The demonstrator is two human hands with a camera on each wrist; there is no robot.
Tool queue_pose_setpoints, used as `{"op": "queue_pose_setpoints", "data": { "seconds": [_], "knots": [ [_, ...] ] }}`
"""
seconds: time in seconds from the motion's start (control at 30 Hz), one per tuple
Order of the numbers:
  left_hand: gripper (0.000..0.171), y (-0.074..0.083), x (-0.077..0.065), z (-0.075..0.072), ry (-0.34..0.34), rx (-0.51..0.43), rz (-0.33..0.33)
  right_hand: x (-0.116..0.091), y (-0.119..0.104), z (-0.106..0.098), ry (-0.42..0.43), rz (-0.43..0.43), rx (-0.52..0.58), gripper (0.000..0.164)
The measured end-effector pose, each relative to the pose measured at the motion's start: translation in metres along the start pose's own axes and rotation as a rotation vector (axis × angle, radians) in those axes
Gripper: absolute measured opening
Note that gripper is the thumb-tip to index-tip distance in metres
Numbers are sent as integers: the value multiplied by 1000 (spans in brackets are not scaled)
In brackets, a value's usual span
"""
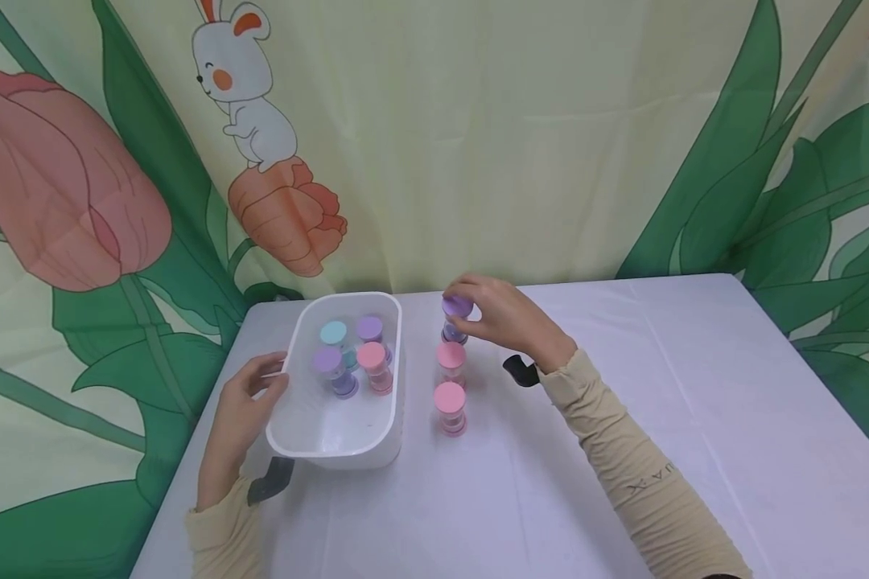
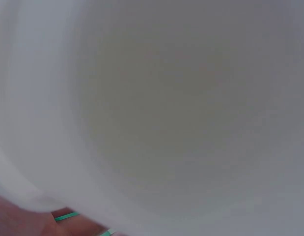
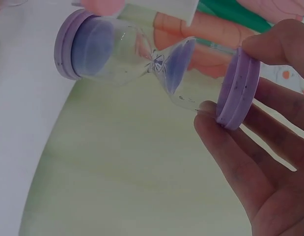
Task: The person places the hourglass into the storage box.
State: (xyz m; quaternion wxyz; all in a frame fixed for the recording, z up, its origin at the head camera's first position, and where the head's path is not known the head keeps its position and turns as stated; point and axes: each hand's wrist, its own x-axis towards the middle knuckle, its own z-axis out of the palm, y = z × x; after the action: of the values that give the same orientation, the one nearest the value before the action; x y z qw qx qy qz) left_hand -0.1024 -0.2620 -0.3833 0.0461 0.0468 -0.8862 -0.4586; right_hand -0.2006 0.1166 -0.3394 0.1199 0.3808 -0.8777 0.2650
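Observation:
My right hand (image 1: 503, 318) pinches the purple cap of an hourglass (image 3: 156, 61) between thumb and fingertips, with bluish-purple sand in both bulbs. It is upright at the far end of a row; whether its base touches the table I cannot tell. Two pink hourglasses, a middle one (image 1: 451, 358) and a near one (image 1: 450, 400), stand in front of it. At the left, my left hand (image 1: 242, 410) touches the outer rim of a white bin (image 1: 398, 386) with loosely bent fingers. Inside are two purple hourglasses, a blue hourglass (image 1: 334, 333) and a pink hourglass (image 1: 372, 356). Blurred white plastic fills most of the left wrist view.
A white cloth covers the table (image 1: 623, 450). Directly behind its far edge hangs a curtain (image 1: 507, 161) printed with tulips, leaves and a rabbit on a carrot. Dark wrist-worn pieces show beside both sleeves, close to the tabletop.

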Motion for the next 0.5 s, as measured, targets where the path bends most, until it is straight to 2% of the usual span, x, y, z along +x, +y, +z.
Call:
{"op": "queue_pose_setpoints", "data": {
  "seconds": [0.27, 0.5],
  "knots": [
    [46, 0, 0, -1, 4, 8, -2, 5, -11, -7, 32, -52, 12, 24],
    [47, 0, 1, 0, 2, 7, -16, 5, -17, -13, 42, -61, 6, 24]
  ]
}}
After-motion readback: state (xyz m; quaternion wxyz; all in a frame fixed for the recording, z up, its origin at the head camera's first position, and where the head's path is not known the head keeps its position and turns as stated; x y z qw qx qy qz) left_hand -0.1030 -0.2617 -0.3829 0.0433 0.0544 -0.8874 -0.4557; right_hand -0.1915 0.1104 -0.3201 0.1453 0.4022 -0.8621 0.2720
